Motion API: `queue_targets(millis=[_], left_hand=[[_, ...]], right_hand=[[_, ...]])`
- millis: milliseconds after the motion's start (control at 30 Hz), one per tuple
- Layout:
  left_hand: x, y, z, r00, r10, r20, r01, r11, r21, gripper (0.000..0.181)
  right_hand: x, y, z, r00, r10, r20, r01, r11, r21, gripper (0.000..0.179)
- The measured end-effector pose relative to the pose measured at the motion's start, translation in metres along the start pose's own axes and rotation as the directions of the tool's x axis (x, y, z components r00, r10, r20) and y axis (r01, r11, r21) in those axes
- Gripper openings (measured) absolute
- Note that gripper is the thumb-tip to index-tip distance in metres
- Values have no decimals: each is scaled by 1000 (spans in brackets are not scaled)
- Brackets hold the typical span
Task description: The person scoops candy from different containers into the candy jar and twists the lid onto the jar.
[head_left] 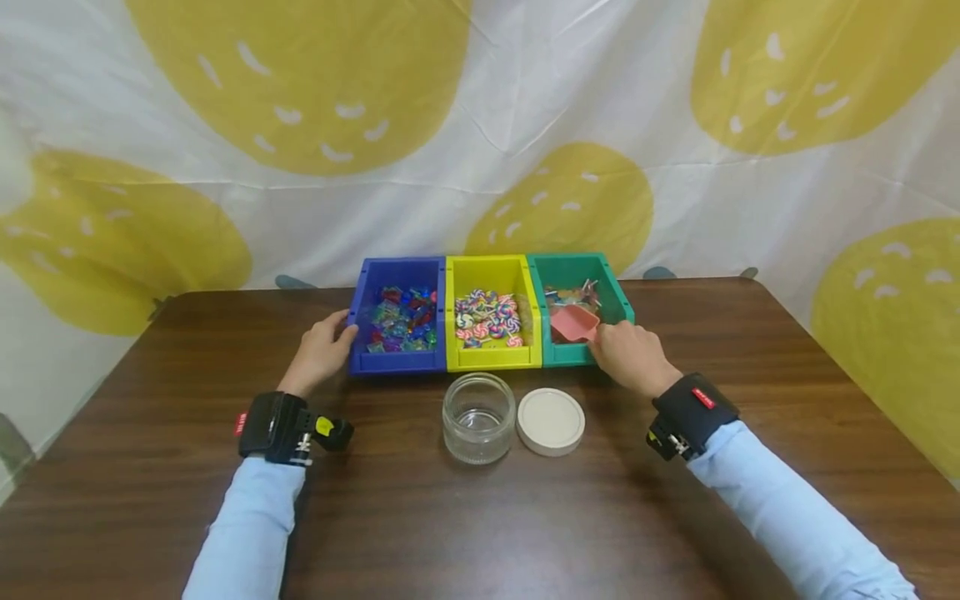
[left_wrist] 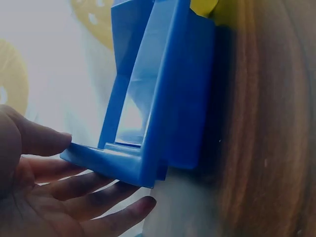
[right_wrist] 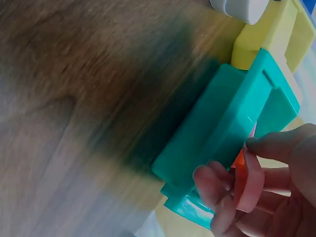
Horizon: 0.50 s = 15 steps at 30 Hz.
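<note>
Three joined bins stand in a row: a blue bin [head_left: 398,362], a yellow bin [head_left: 493,358] and a green bin [head_left: 567,355]. My left hand [head_left: 318,354] grips the blue bin's left side wall, its thumb at the rim and fingers along the outside in the left wrist view. By its handle, my right hand [head_left: 633,354] holds a pink scoop [head_left: 574,323], whose bowl is inside the green bin over small colourful pieces [head_left: 588,292]. Wrapped shiny candies [head_left: 405,321] lie in the blue bin, and swirled lollipops [head_left: 487,319] fill part of the yellow one.
A lidless glass jar [head_left: 478,421] stands on the wooden table [head_left: 420,533] in front of the yellow bin. Beside it on the right lies a white round lid [head_left: 551,421]. Behind the bins hangs a white cloth [head_left: 517,100] with yellow shapes.
</note>
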State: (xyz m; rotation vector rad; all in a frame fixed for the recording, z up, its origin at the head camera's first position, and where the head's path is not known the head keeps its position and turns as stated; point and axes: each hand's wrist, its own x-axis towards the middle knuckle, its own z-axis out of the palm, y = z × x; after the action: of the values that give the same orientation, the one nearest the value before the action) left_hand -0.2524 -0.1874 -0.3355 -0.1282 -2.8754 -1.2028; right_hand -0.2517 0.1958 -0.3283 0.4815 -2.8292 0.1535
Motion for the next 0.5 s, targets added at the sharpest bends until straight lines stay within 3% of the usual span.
queue_targets(millis=[267,367,500], left_hand=[[1,-2,6,1000,-27,-5,27,999,-20,47],[2,-4,7,999,-37,1,37,999,-30,49],[2,-4,7,999,-50,4,50,998,-48,50]], right_hand=[[4,0,-13,998,64,25,-67,985,159,27],[7,-2,-22,997,73,-17,-71,991,117,22],[12,-6,-31,995,33,-94,-35,999,-16,10]])
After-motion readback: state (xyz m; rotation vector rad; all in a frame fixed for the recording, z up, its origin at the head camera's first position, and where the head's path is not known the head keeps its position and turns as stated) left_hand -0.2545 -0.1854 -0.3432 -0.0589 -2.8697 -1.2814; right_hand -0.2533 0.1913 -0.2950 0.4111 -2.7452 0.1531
